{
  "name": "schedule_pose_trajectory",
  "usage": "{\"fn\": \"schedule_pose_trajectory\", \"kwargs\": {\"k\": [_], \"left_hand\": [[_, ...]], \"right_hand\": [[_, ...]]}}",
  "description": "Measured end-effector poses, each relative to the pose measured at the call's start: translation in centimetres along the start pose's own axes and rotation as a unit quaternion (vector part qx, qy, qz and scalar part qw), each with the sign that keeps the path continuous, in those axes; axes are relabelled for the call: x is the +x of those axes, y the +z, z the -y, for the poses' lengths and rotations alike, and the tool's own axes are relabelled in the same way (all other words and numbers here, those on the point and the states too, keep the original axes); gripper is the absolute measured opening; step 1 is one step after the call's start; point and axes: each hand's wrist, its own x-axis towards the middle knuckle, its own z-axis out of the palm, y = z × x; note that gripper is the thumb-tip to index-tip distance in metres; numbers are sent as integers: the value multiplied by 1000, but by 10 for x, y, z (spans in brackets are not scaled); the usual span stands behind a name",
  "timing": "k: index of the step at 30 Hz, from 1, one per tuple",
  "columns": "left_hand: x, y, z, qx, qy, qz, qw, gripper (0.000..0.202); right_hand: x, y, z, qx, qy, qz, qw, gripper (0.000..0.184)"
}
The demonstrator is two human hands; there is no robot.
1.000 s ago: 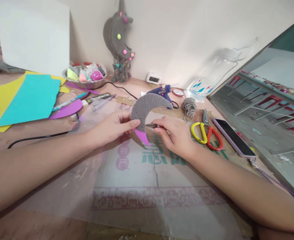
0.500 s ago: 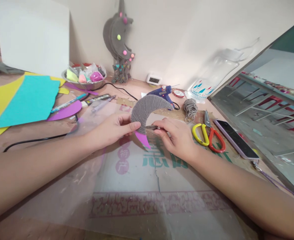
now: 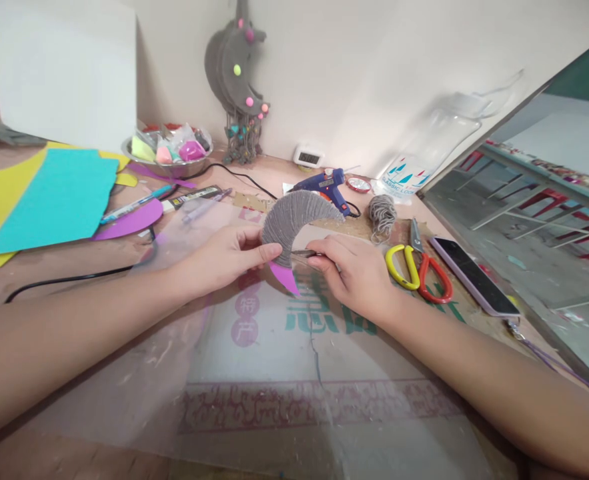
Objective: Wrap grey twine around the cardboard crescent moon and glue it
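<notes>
A purple crescent moon cutout point(image 3: 284, 279), wound with grey yarn point(image 3: 287, 220) over most of its length, is held up in front of me. Only its lower tip shows bare purple. My left hand point(image 3: 239, 257) pinches the crescent at its outer left edge, thumb on the front. Close to the inner curve, my right hand point(image 3: 354, 270) is closed, thumb and index finger pinching a grey strand of yarn point(image 3: 304, 253) that runs to the crescent. A loose end of yarn point(image 3: 317, 363) trails down over the plastic-covered sheet below.
Behind the crescent lie a blue glue gun point(image 3: 327, 183) and a grey yarn ball point(image 3: 383, 215). Scissors point(image 3: 419, 267) and a phone point(image 3: 474, 277) are at right. Coloured sheets point(image 3: 54, 200), pens and a metal bowl point(image 3: 169, 167) stand left. A decorated moon point(image 3: 237, 73) hangs against the wall.
The yarn strand between my right fingers and the crescent looks straighter and tauter. Both hands keep nearly the same place, and the view has shifted slightly.
</notes>
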Motion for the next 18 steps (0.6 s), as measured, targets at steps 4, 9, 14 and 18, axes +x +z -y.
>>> {"fn": "schedule_pose_trajectory", "kwargs": {"k": [4,9,14,18], "left_hand": [[-1,1,-1,-10,-3,-8,1000,27],[-1,2,-2,-34,-7,-6,999,26],[-1,3,-1,-14,4,-3,1000,26],[-2,7,-5,49,20,8,999,20]], "right_hand": [[1,0,1,25,3,-8,1000,19],[-2,1,-2,46,18,-15,999,17],[1,-1,8,175,117,-26,977,22],[9,1,21,298,239,28,924,26]]}}
